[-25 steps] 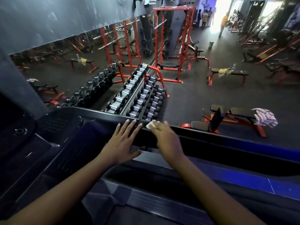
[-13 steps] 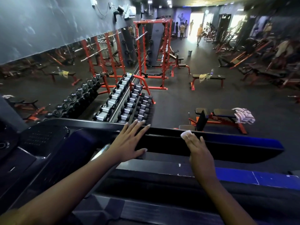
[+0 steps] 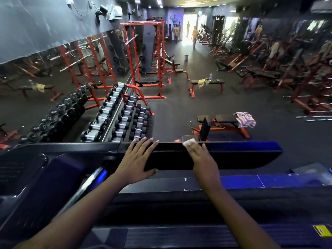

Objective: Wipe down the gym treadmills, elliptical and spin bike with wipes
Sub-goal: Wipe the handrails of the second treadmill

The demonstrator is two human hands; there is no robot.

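Observation:
I am looking over the front of a treadmill. Its black crossbar (image 3: 242, 155) runs left to right and ends in blue at the right. My left hand (image 3: 138, 159) rests flat on the bar with fingers spread and holds nothing. My right hand (image 3: 203, 159) lies on the bar further right. Its fingers press a small white wipe (image 3: 189, 142) against the bar's top edge, and the wipe peeks out past the fingertips. The dark console housing (image 3: 53, 177) is at the left. A blue-trimmed panel (image 3: 251, 182) sits below the bar.
Beyond the bar stand a dumbbell rack (image 3: 124, 119) along a mirrored wall, red power racks (image 3: 143, 60), an adjustable bench (image 3: 224, 123) with a striped towel (image 3: 245, 119), and a flat bench (image 3: 208, 82). Plate machines (image 3: 287, 69) fill the right. People (image 3: 194, 35) stand by the far doorway.
My right hand slid the wipe rightward along the bar, away from the left hand. The left hand stayed flat on the bar. My view tilted up and shows more of the gym.

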